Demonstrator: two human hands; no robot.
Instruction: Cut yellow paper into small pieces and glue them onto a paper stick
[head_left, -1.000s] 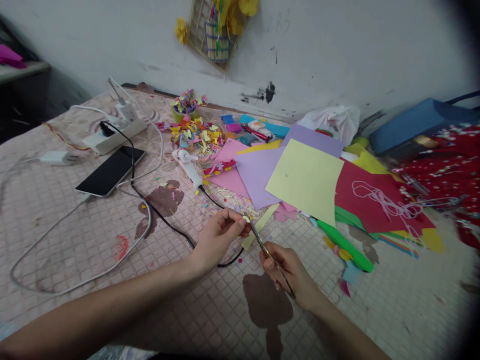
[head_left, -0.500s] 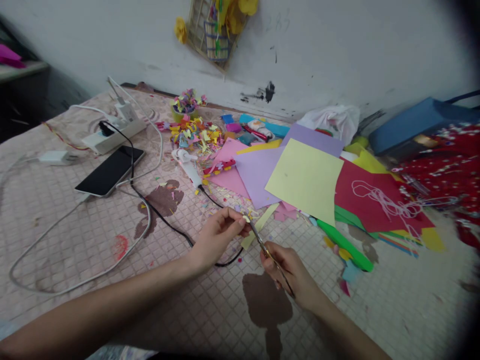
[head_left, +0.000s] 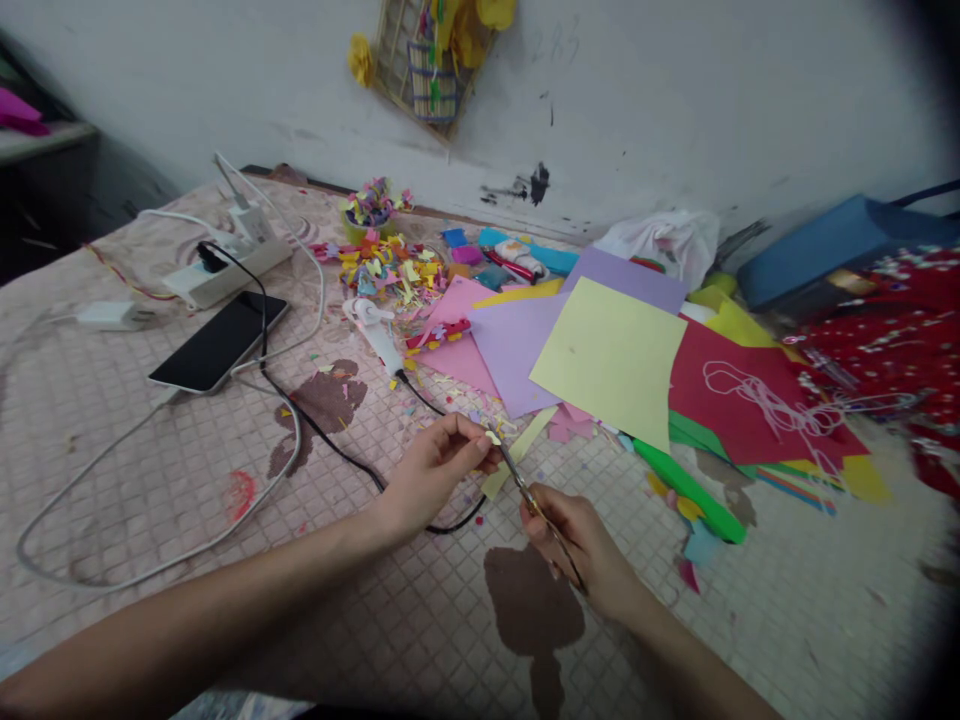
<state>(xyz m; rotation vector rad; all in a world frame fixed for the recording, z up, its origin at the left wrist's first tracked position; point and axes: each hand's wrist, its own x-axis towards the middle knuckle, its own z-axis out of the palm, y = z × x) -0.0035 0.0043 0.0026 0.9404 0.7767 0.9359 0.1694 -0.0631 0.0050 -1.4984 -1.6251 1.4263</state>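
Head view shows the left hand (head_left: 431,470) pinching a small pale-yellow paper piece (head_left: 493,438) at the tips of slim metal scissors (head_left: 517,478), whose handles the right hand (head_left: 574,540) grips, above the grid-patterned tabletop (head_left: 405,620).

Two hands (head_left: 439,475), one pair of scissors (head_left: 525,490) and one small pale piece (head_left: 493,438) show over one desk (head_left: 360,610). On it are one phone (head_left: 214,345), one power strip (head_left: 221,283), one glue gun (head_left: 381,345), one small pot (head_left: 360,234), two purple sheets (head_left: 517,350), one large pale yellow sheet (head_left: 611,360), one plastic bag (head_left: 675,245) and one bundle of string (head_left: 780,400); the paper scraps (head_left: 397,265) are too many and too small to count.
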